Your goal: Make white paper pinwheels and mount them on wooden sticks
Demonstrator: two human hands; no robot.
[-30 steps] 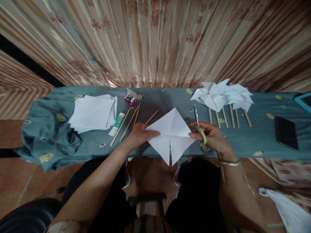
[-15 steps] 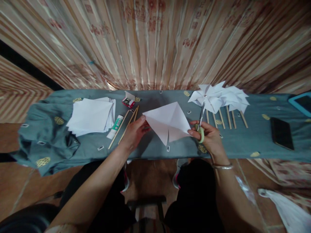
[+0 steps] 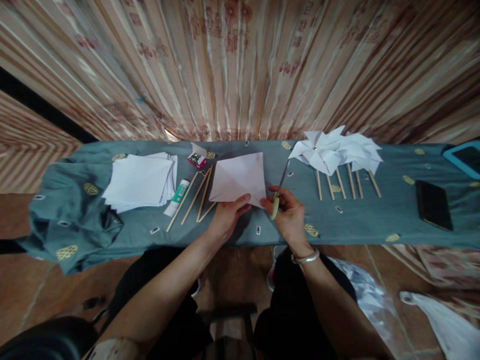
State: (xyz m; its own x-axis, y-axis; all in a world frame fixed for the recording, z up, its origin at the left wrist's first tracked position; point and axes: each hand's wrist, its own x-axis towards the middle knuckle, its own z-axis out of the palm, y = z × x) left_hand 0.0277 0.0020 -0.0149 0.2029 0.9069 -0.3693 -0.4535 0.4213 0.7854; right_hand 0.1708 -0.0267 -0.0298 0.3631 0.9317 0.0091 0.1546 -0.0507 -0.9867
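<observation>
A white square sheet of paper (image 3: 239, 172) is held above the table, with a short slit at its lower left corner. My left hand (image 3: 227, 216) pinches its near edge, thumb on top and fingers underneath. My right hand (image 3: 288, 212) is closed around scissors (image 3: 275, 204) with pale green handles, their blades pointing up and away. The thumb of that hand also touches the sheet's near right corner. Thin wooden sticks (image 3: 192, 201) lie left of the sheet, one partly hidden under it.
On the green tablecloth (image 3: 356, 225) are a paper stack (image 3: 137, 179), a glue stick (image 3: 177, 197) and a small red box of pins (image 3: 197, 157) at left. Paper pinwheels (image 3: 320, 150) on sticks lie at right, beyond them a phone (image 3: 434, 205) and a blue-edged tablet (image 3: 465, 157).
The sheet has turned and moved left, its slit shifting from the near side to the lower left. My left hand now grips the near edge, and my right hand has come left with the scissors.
</observation>
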